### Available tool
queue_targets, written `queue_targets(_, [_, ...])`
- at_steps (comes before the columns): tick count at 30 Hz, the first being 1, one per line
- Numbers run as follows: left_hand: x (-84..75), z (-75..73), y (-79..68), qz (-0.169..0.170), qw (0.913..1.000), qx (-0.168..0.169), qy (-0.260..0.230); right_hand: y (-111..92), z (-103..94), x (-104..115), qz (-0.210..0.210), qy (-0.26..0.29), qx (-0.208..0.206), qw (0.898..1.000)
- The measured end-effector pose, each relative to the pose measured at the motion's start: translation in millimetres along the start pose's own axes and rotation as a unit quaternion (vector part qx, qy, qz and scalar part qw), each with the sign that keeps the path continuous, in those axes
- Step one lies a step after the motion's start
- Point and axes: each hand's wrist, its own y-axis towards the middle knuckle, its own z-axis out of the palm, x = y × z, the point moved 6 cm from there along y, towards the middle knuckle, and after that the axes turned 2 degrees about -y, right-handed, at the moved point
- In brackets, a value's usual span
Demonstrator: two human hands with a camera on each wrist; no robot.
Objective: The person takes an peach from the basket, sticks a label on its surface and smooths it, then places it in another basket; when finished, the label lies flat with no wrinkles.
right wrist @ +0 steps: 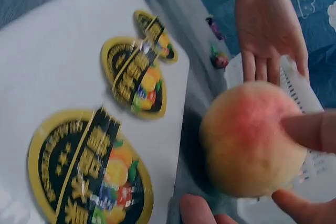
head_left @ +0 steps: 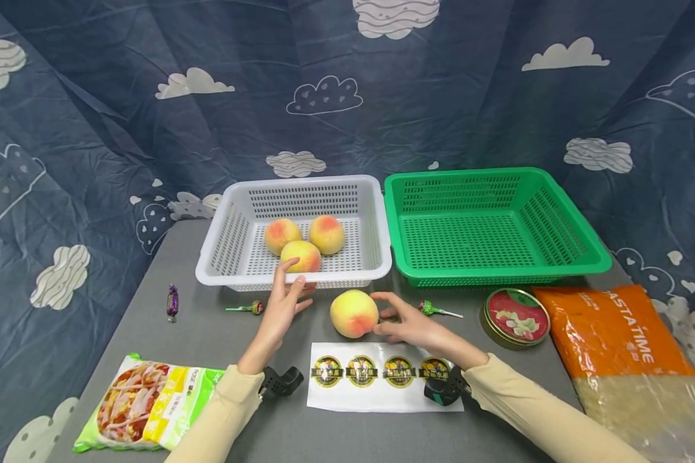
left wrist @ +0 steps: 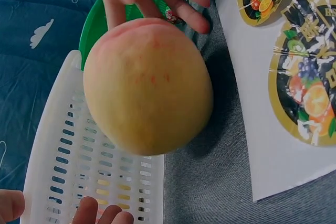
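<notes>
A yellow peach with a red blush is between my two hands, in front of the white basket. My right hand is at the peach's right side, its fingers spread and bent a little toward the fruit. In the right wrist view, fingertips reach the peach; whether they press on it I cannot tell. My left hand is spread by the basket's front rim, to the left of the peach, holding nothing. Several more peaches lie inside that basket.
Right of the white basket stands a green basket. A sheet of round fruit stickers lies in front. Around are lollipops, a wrapped candy, a round tin, an orange pasta bag and a green food packet.
</notes>
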Motion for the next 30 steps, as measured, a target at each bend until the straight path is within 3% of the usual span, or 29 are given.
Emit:
queue_targets(4, [-0.9,-0.1,0.0,0.002,1.0,-0.002,0.002,3.4,3.7,2.9,-0.002,0.003,-0.012,1.0])
queue_targets(10, [-1.2,-1.0,-0.8,0.002,1.0,-0.003,-0.003,18.1,5.1,2.5,-0.002,-0.004,-0.079,0.997])
queue_targets(14, [-0.9,0.0,-0.5,0.002,1.0,-0.002,-0.005,25.5,6.3,-2.5,0.01,0.025,-0.105,0.994])
queue_targets(25, [0.0,0.6,0.1,0.003,1.0,-0.004,-0.007,31.1,9.4,-2.1,0.005,0.069,-0.14,0.988])
queue_targets(30, [-0.9,0.6,-0.1,-0.003,1.0,-0.004,-0.004,23.1,9.6,-0.9,-0.03,0.065,-0.117,0.991])
